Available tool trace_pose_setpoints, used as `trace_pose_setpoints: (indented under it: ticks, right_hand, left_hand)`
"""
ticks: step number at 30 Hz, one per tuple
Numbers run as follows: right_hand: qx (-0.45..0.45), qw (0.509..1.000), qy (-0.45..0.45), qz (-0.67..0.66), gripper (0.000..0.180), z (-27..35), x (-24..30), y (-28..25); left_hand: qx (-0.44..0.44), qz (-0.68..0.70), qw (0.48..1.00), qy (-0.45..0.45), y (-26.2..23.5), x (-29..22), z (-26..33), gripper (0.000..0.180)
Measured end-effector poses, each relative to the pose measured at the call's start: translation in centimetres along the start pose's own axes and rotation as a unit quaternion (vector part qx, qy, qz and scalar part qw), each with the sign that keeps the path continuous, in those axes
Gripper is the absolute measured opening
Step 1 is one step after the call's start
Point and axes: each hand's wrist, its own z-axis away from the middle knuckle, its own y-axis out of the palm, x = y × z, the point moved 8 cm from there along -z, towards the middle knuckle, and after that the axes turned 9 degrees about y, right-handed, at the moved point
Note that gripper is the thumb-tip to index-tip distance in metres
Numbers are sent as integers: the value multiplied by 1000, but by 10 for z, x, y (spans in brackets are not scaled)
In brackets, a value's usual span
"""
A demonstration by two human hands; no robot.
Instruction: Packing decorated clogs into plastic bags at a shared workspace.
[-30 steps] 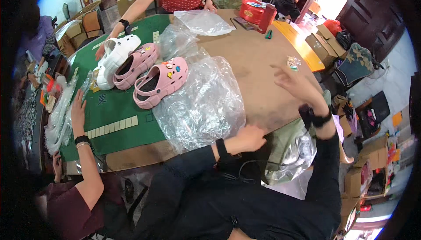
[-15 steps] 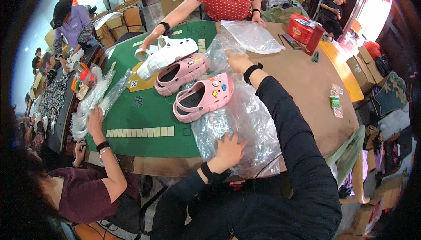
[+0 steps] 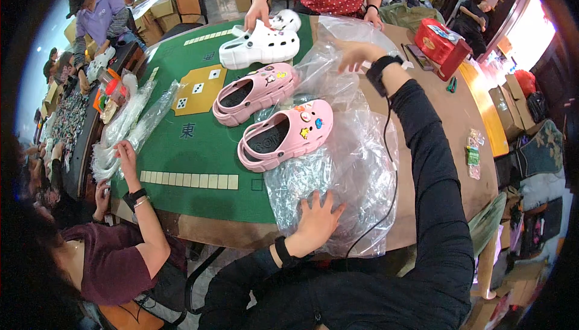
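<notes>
Two pink clogs with colourful charms lie in front of me: the near clog (image 3: 301, 134) partly on a clear plastic bag (image 3: 356, 179), the farther clog (image 3: 262, 92) just behind it. My left hand (image 3: 315, 224) rests flat on the bag's near part, fingers spread. Over the bag's far, crumpled end, my right hand (image 3: 360, 57) hangs with its fingers apart, holding nothing that I can see. A white clog (image 3: 259, 47) stands beyond the pink pair, touched by the hand (image 3: 258, 13) of a person across the table; a second white clog (image 3: 285, 20) shows behind it.
Green mat (image 3: 199, 200) covers the table's left, with a row of tiles (image 3: 190, 180) printed on it. At left, a person's hand (image 3: 126, 158) is beside clear plastic bags (image 3: 136, 128). A red box (image 3: 433, 39) and a small packet (image 3: 474, 155) lie at right.
My right hand has moved right and a little nearer, and its fingers have loosened. The person opposite has drawn the white clogs back and set one down. My left hand stays on the bag.
</notes>
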Motion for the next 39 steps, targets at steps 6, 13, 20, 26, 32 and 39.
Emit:
trace_pose_setpoints:
  ticks: [6, 13, 20, 26, 32, 39]
  right_hand:
    - [-234, 959, -155, 47, 31, -30, -20, -20]
    - [-327, 891, -133, -285, 23, 21, 6, -133]
    - [-522, 732, -2, -437, 38, 6, -99, -168]
    - [-357, 857, 44, -370, 35, -58, -163, -141]
    - [-407, 875, 115, -235, 61, -51, -190, -121]
    - [-494, 824, -251, -120, 46, 39, 18, -96]
  left_hand:
    - [18, -13, 1000, 23, 0, -9, -11, 51]
    - [39, 14, 999, -13, -2, -1, -2, 52]
    - [35, 8, 999, -28, 5, 4, -3, 54]
    - [17, 0, 1000, -4, -1, -5, -8, 54]
    - [-18, 3, 1000, 1, -7, -7, -8, 56]
    - [-38, 11, 999, -1, -2, -7, -4, 49]
